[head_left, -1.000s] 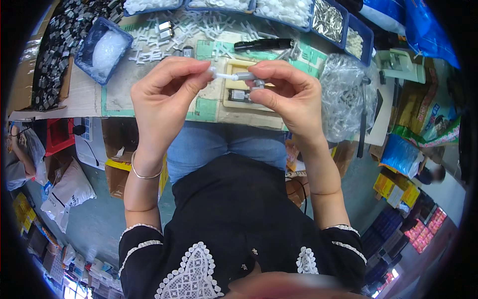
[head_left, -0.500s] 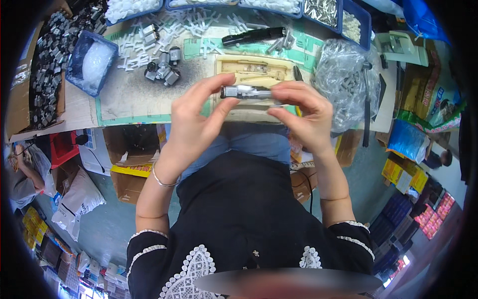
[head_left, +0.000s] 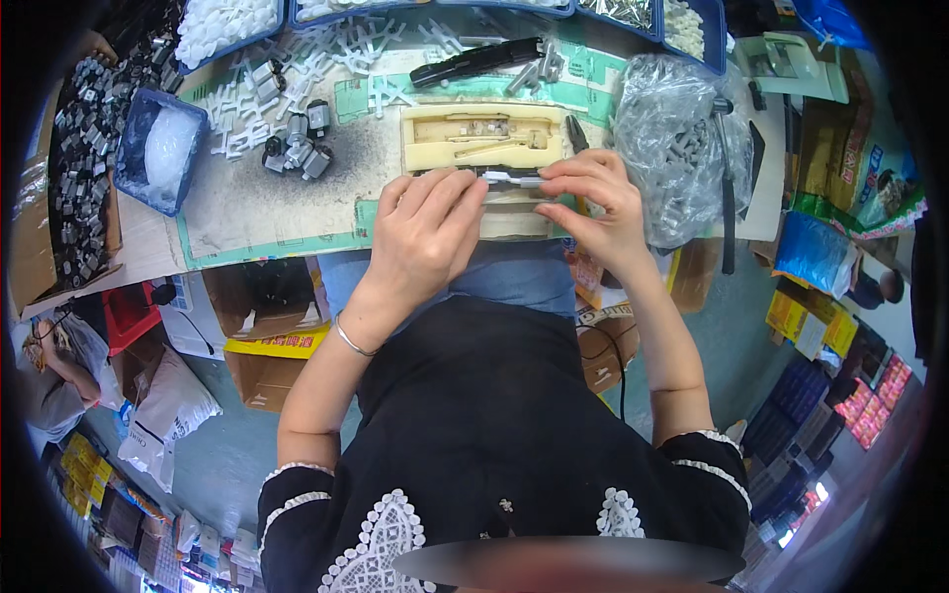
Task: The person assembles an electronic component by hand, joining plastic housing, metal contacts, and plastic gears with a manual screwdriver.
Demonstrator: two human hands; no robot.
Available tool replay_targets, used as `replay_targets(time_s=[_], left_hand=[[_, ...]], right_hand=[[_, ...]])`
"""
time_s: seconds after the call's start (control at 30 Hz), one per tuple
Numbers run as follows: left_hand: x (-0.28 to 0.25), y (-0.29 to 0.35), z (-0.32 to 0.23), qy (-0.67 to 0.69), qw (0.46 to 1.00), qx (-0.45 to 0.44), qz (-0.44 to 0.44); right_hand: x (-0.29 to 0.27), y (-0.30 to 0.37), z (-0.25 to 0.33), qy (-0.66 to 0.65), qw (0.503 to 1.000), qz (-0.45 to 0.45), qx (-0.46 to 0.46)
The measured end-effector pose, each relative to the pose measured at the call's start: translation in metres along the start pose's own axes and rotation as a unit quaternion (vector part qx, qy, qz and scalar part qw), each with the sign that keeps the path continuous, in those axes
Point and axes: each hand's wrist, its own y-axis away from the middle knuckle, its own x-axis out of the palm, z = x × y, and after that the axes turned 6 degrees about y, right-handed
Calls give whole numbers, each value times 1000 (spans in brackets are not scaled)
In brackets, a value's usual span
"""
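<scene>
A small grey motor assembly with a white plastic piece lies level between my hands, just in front of a cream moulded tray. My left hand is closed over its left end, back of the hand up, so the motor body is hidden. At the other end, the thumb and fingers of my right hand pinch the slim grey part. The tray's recess holds small pieces too fine to make out. Behind my right fingers lie dark-handled pliers. Several loose small motors sit in a cluster left of the tray.
White cross-shaped plastic pieces are scattered behind, near a black elongated casing. Blue bins line the back. A clear bag of parts and a hammer lie right; a blue tray and heaped motors left.
My left hand has rolled over, its fingers now covering the motor end that showed before. The assembly stays in both hands. The whole view has shifted slightly.
</scene>
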Motion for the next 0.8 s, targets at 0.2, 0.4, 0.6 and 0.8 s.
replay_targets(time_s=[0.2,0.4,0.6,0.8], left_hand=[[8,5,-1,-12,999,-19,-31],[11,2,-1,-67,997,-20,-38],[-4,-4,-4,-22,998,-51,-16],[-104,-74,90,-151,977,-1,-150]], right_hand=[[3,-7,-4,-10,1000,28,-6],[-3,-15,-3,80,996,31,-25],[8,2,-7,155,985,-36,-71],[-2,3,-2,74,989,-128,-4]])
